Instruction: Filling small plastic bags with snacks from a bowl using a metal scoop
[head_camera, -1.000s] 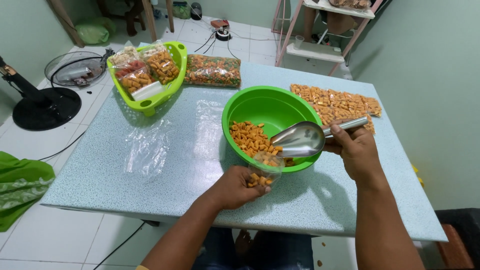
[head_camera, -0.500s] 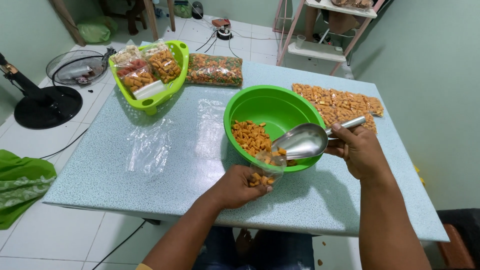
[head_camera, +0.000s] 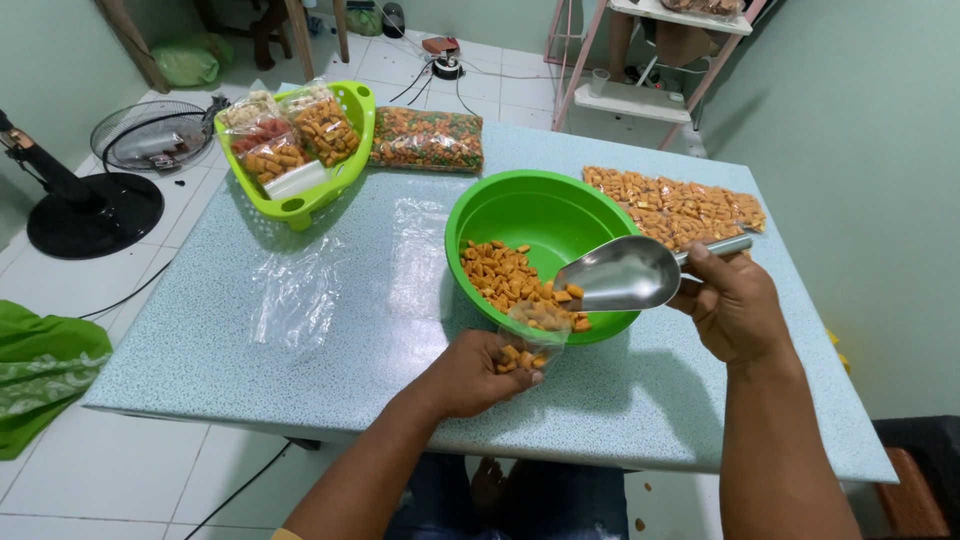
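My right hand (head_camera: 735, 305) grips the metal scoop (head_camera: 620, 272) over the green bowl (head_camera: 540, 215); my left hand (head_camera: 475, 370) clutches a small clear bag (head_camera: 530, 335) of snacks

Left hand (head_camera: 478, 372) is hiding most of the small clear bag (head_camera: 528, 335) it's gripping; bag's bottom isn't showing. Metal scoop (head_camera: 622, 272) is covering part of the green bowl (head_camera: 530, 215) rim & some orange snacks (head_camera: 505, 278) behind it. Scoop handle end is disappearing into right hand (head_camera: 732, 305). Shelf unit (head_camera: 665, 60) is getting cut off by top edge. Green cloth (head_camera: 40, 370) is running off left edge. Basket (head_camera: 340, 175) packs too small to tell contents exactly.
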